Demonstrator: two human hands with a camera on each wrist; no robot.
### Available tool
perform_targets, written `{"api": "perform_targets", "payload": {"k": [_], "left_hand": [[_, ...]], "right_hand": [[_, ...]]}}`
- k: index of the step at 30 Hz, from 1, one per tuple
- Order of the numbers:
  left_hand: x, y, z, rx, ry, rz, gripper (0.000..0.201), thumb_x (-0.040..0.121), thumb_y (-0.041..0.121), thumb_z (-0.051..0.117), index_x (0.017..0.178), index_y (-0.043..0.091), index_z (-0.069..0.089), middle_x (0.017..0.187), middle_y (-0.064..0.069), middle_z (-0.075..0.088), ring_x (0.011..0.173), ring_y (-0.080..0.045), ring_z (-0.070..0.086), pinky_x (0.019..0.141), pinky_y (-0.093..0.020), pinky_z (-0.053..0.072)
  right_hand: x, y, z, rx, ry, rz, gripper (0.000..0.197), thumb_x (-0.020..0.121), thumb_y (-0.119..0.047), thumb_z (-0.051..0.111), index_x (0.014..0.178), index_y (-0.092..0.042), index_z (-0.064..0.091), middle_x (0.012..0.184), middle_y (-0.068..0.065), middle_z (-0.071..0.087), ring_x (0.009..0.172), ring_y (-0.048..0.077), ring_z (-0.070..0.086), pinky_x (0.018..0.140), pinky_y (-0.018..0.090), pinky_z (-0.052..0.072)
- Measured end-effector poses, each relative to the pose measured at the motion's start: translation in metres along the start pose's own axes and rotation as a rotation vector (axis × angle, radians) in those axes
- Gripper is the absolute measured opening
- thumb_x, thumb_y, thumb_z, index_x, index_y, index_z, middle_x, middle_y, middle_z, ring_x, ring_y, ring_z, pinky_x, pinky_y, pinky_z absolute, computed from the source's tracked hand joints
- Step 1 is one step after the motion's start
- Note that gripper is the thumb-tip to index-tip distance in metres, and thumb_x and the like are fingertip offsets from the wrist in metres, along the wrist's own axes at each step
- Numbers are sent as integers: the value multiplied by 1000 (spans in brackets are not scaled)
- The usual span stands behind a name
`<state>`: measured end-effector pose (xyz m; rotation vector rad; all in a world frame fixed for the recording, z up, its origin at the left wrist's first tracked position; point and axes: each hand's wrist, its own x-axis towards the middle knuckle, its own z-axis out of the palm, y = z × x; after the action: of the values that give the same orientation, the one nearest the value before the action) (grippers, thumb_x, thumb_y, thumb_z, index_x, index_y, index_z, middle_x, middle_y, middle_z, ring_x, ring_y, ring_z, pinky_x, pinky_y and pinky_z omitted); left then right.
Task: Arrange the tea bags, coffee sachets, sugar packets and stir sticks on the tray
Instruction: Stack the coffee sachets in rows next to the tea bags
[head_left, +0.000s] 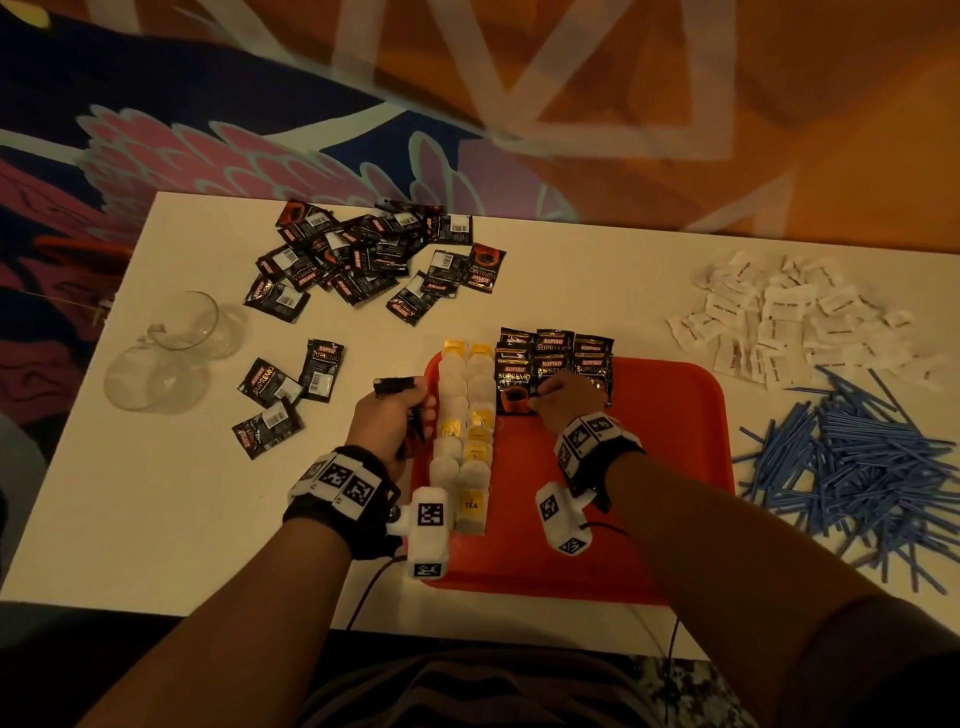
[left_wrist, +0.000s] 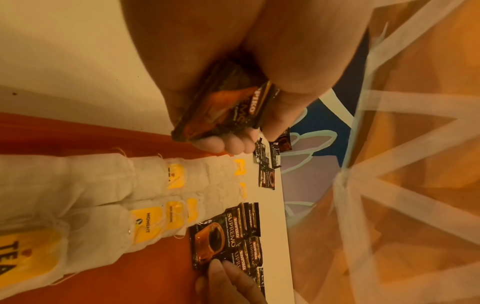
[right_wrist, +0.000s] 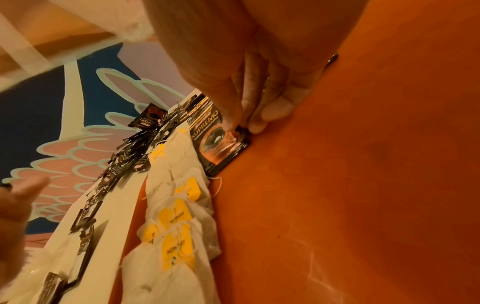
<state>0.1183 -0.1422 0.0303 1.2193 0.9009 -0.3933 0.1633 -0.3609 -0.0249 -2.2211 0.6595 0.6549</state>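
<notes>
Our left hand is curled tight round a small stack of coffee sachets, thumb on one face and fingers wrapped under the other; it hovers over the tray's left edge, just beside the tea bags. Our right hand is bent down onto the tray, thumb & fingertips pinching the near corner of the front coffee sachet, which lies flat w/ its cup picture up.

That sachet is the nearest in the left-hand row of sachets on tray, three rows side by side, overlapping toward the far rim. Left of them, two long overlapping rows of tea bags w/ yellow tags run front to back. The red tray sits on a white table.

Off the tray: loose sachet pile at far left, three more sachets nearer us, two glass cups at the left edge. Sugar packets heaped at far right, blue stir sticks piled just in front of them.
</notes>
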Motion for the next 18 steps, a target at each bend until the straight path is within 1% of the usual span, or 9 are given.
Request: {"api": "perform_targets", "payload": {"k": [2, 4, 7, 9, 11, 13, 15, 17, 18], "left_hand": [[-3, 1, 3, -59, -30, -21, 13, 98, 10, 53, 100, 9, 66, 76, -6, 64, 62, -15, 58, 57, -28, 47], [-6, 1, 6, -102, -75, -46, 21, 98, 7, 42, 104, 7, 62, 77, -7, 64, 61, -16, 60, 58, -28, 47], [-13, 2, 14, -55, -102, -41, 26, 99, 4, 38, 105, 3, 63, 85, -12, 72, 68, -19, 70, 64, -31, 56], [-16, 3, 18, 4, -124, -13, 23, 101, 3, 42, 103, 0, 65, 83, -13, 74, 68, -20, 72, 61, -31, 61], [-21, 4, 23, 54, -129, 5, 17, 101, 7, 50, 101, 2, 66, 80, -10, 75, 67, -20, 73, 57, -31, 60], [-23, 5, 27, 99, -94, 21, 11, 97, 14, 61, 103, 6, 67, 85, -11, 74, 74, -24, 73, 59, -33, 57], [-26, 5, 32, 122, -67, 52, 9, 91, 15, 71, 96, 9, 68, 88, -12, 75, 82, -28, 73, 68, -38, 59], [-30, 5, 39, 123, -82, 72, 16, 85, 16, 77, 97, 7, 72, 93, -14, 76, 92, -33, 73, 84, -49, 59], [-34, 5, 43, 129, -92, 84, 19, 83, 16, 79, 98, 6, 73, 93, -15, 76, 93, -33, 73, 89, -52, 57]], "right_hand": [[-3, 0, -3, -3, 6, -11, 18, 83, -22, 76, 98, -19, 66, 101, -2, 63, 76, 8, 55, 49, 16, 37], [-5, 2, -6, 1, 2, -20, 18, 83, -22, 75, 99, -19, 68, 101, -3, 64, 80, 10, 58, 52, 16, 40], [-10, 5, -13, -7, -5, -48, 17, 85, -21, 72, 102, -20, 69, 105, -6, 64, 72, 2, 54, 49, 12, 36], [-14, 7, -18, -7, -26, -75, 14, 86, -22, 71, 99, -21, 69, 105, -6, 66, 70, 0, 53, 49, 12, 35], [-23, 5, -25, -20, -36, -125, 9, 86, -25, 69, 95, -24, 68, 102, -6, 66, 78, 6, 57, 60, 16, 42], [-35, 0, -32, -13, -61, -212, 6, 87, -33, 68, 85, -28, 66, 94, -9, 66, 87, 9, 60, 73, 22, 46], [-50, -5, -38, 95, -125, -306, 13, 87, -39, 68, 79, -29, 64, 84, -9, 67, 81, 9, 62, 70, 23, 46], [-67, -10, -42, 275, -205, -350, 16, 84, -37, 72, 84, -22, 67, 81, -5, 69, 72, 9, 63, 63, 22, 46], [-73, -12, -43, 315, -239, -363, 18, 82, -36, 74, 88, -20, 68, 84, -4, 70, 73, 9, 64, 63, 22, 47]]}}
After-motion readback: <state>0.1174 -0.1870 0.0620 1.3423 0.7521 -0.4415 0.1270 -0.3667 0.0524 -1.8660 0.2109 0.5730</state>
